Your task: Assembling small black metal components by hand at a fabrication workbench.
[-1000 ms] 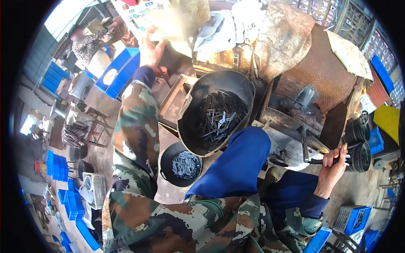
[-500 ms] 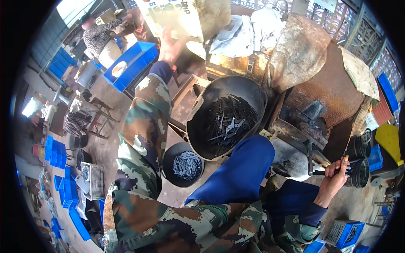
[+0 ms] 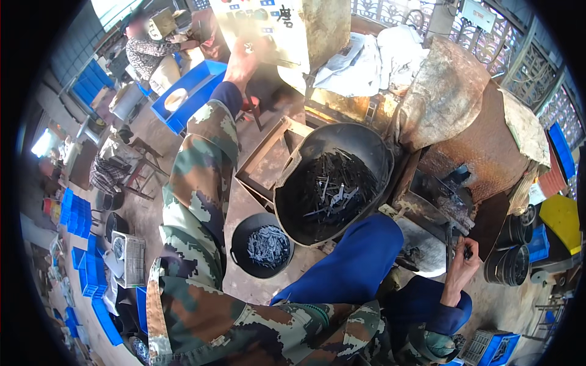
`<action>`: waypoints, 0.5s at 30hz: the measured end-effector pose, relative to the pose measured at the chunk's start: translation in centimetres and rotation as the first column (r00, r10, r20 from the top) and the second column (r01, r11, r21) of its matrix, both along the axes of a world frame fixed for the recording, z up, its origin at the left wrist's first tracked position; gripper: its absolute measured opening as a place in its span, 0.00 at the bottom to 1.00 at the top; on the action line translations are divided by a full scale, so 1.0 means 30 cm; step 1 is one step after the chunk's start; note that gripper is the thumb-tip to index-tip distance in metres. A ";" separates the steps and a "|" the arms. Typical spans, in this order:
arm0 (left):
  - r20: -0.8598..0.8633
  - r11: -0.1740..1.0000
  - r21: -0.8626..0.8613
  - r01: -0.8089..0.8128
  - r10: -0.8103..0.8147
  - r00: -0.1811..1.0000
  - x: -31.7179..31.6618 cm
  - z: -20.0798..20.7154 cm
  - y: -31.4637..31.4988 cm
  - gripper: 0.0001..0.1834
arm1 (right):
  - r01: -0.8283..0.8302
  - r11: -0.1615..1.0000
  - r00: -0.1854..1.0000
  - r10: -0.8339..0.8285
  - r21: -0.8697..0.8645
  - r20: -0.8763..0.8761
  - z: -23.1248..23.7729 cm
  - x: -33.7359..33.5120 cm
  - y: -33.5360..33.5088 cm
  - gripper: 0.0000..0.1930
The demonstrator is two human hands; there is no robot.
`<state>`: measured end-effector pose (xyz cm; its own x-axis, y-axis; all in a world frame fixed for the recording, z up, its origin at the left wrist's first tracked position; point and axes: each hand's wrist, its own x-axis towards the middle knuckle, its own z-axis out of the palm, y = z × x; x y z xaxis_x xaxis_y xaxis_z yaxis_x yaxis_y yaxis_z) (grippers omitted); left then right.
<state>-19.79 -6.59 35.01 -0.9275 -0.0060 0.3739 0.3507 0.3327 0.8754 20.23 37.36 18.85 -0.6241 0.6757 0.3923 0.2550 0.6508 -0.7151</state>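
My left hand (image 3: pixel 243 63) is raised to the pale control box (image 3: pixel 287 30), its fingers drawn together at a small fitting on the front panel. Glare hides what they grip. Low on the right, my right hand (image 3: pixel 462 268) is closed around a dark metal handle (image 3: pixel 468 251), beside an upright dark bar (image 3: pixel 450 241) at the sooty opening of a rusty hooded furnace (image 3: pixel 488 152). Between my arms sits a big black pan (image 3: pixel 360 137) holding dark thin metal pieces (image 3: pixel 336 183). A smaller black bowl (image 3: pixel 240 247) contains grey metal pieces (image 3: pixel 267 246).
A rusty metal frame (image 3: pixel 262 155) stands left of the pan. White cloths (image 3: pixel 366 61) drape behind it. Beyond my left arm are a long blue bin (image 3: pixel 204 85) and a seated person (image 3: pixel 149 58). Black buckets (image 3: pixel 516 265) stand at the right.
My right hand has moved left and inward with the handle, which has swung round. My left hand stays at the control box, its fingers less blurred. The view has shifted slightly.
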 end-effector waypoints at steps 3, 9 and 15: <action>0.009 0.993 0.111 0.050 -0.052 0.999 0.002 -0.011 0.000 0.50 | -0.002 1.000 1.000 0.002 0.022 0.007 -0.002 -0.008 -0.007 0.05; -0.009 0.957 0.279 0.080 -0.081 0.997 0.029 -0.013 0.024 0.51 | -0.127 0.977 0.990 0.115 0.169 0.084 0.018 -0.025 -0.041 0.07; 0.008 0.975 0.201 0.099 -0.103 0.995 0.019 0.007 -0.016 0.51 | -0.133 0.963 0.986 0.104 0.236 0.133 0.026 -0.028 -0.047 0.09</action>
<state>-19.23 -7.06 35.22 -0.9338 0.0148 0.3574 0.3567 0.1141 0.9272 19.39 35.96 19.62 -0.7456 0.4877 0.4542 0.2389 0.8318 -0.5010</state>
